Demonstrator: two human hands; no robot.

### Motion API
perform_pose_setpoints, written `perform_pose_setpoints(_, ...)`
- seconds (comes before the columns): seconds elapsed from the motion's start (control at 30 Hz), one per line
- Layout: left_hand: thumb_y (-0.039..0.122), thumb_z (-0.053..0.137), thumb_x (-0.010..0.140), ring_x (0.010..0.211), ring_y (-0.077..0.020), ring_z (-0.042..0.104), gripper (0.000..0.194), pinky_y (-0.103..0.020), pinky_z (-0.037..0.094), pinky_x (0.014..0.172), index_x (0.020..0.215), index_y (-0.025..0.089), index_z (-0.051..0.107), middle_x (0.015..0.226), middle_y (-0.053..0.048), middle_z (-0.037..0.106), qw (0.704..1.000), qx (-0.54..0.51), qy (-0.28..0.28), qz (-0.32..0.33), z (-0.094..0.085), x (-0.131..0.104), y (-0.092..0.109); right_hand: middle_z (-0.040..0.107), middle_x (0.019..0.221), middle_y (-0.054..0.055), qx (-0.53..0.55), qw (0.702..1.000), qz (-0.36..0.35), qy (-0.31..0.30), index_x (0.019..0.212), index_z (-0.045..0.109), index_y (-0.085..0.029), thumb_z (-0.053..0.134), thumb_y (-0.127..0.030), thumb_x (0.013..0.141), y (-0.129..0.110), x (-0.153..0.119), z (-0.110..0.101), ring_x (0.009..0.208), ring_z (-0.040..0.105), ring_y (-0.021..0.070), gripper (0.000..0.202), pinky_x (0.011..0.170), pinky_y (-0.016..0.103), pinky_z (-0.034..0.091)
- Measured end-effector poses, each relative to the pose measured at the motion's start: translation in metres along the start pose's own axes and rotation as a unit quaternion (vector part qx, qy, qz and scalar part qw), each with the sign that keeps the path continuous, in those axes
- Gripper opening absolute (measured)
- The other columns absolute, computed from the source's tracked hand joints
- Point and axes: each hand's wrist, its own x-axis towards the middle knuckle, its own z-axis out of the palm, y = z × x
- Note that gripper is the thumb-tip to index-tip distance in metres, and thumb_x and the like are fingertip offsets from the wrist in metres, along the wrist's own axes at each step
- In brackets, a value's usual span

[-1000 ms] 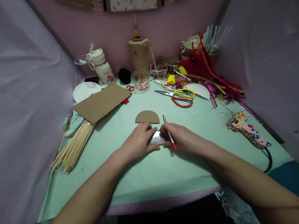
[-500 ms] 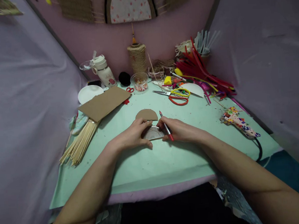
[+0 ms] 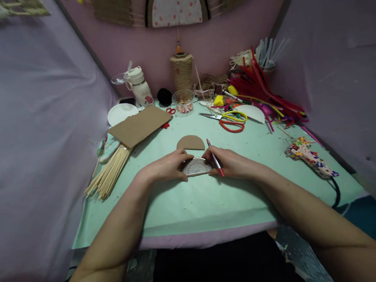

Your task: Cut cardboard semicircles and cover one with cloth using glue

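Observation:
Between my two hands lies a clear half-round protractor (image 3: 196,166), its straight edge toward me. A thin brown edge shows beneath it, but I cannot tell for certain what that is. My left hand (image 3: 170,165) pinches the protractor's left end between thumb and fingers. My right hand (image 3: 230,161) holds a red and white pen (image 3: 217,161), point up and away from me, while its fingertips touch the protractor's right end. Just beyond sits a half-round piece of brown cardboard (image 3: 190,143), lying flat and apart from both hands.
Scissors (image 3: 227,120) lie beyond the cardboard. At left, a cardboard sheet (image 3: 141,123) rests over a bundle of thin sticks (image 3: 111,172). A patterned glue gun (image 3: 311,157) lies at right. Behind stand a bottle (image 3: 140,86), twine spool (image 3: 182,71), bead cup (image 3: 184,103) and red pipe cleaners (image 3: 264,86).
My left hand has drawn back toward the protractor's left end, so more of the protractor shows. The whole view has shifted slightly. The pen stays in my right hand.

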Motion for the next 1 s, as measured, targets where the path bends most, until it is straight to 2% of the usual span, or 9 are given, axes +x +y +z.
perform_pose_setpoints(0.4,0.027,0.074,0.068,0.097,-0.0229,0.052,0.066,-0.034,0.042,0.084,0.13,0.018,0.052,0.109,-0.008,0.052,1.0,-0.001,-0.008,-0.017,0.001,0.001,0.0,0.063,0.097,0.003,0.002,1.0,0.002,-0.004,0.1,0.049,-0.024,0.071,-0.023,0.073,0.006,0.003,0.003,0.08,0.057,0.019,0.035,0.068,0.03,0.043)
perform_pose_setpoints(0.6,0.028,0.075,0.068,0.099,-0.0241,0.05,0.061,-0.036,0.042,0.086,0.125,0.019,0.056,0.108,-0.008,0.049,1.0,0.003,0.01,-0.025,0.005,0.002,-0.004,0.062,0.108,0.005,0.007,1.0,-0.028,0.009,0.106,0.048,-0.025,0.071,-0.019,0.072,0.008,0.003,0.006,0.092,0.058,0.0217,0.041,0.076,0.033,0.045)
perform_pose_setpoints(0.77,0.029,0.074,0.068,0.096,-0.0225,0.05,0.057,-0.034,0.042,0.083,0.122,0.022,0.056,0.105,-0.006,0.05,1.0,-0.016,-0.002,-0.019,0.003,0.001,-0.004,0.064,0.11,0.005,0.005,0.999,-0.045,-0.005,0.1,0.052,-0.024,0.068,-0.016,0.074,0.008,0.005,0.007,0.097,0.058,0.0228,0.031,0.08,0.035,0.045)
perform_pose_setpoints(1.0,0.028,0.077,0.065,0.094,-0.0217,0.05,0.062,-0.033,0.041,0.081,0.123,0.021,0.056,0.105,-0.005,0.05,0.999,-0.035,-0.007,-0.02,0.003,0.002,-0.007,0.065,0.115,0.005,0.012,0.999,-0.051,0.0,0.096,0.055,-0.025,0.068,-0.015,0.074,0.011,0.007,0.008,0.099,0.058,0.0228,0.027,0.08,0.035,0.046)
